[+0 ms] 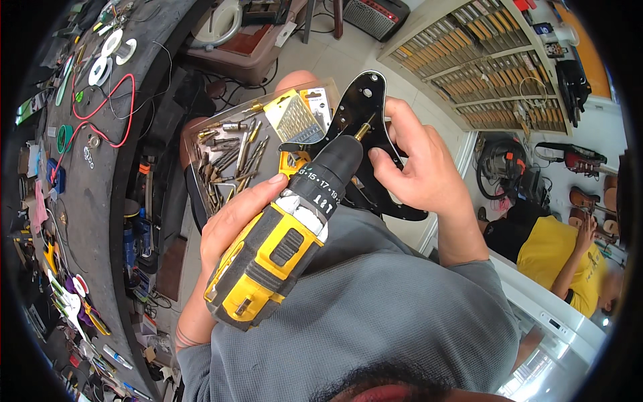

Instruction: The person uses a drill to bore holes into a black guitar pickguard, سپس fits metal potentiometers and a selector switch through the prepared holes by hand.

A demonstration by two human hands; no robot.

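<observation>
My left hand is wrapped round the left side of a yellow and black cordless drill; the drill's handle is hidden beneath its body. From its black chuck a brass-coloured bit points up and away to the face of a glossy black guitar pickguard. Whether the tip has entered the plate I cannot tell. The pickguard has curved horns and several small holes. My right hand pinches its right edge, with the thumb on the near face close to the bit.
Beyond the drill, a clear tray holds loose drill bits and a yellow bit case. A cluttered dark workbench runs along the left. Wooden racks stand far right; a person in yellow is at the right.
</observation>
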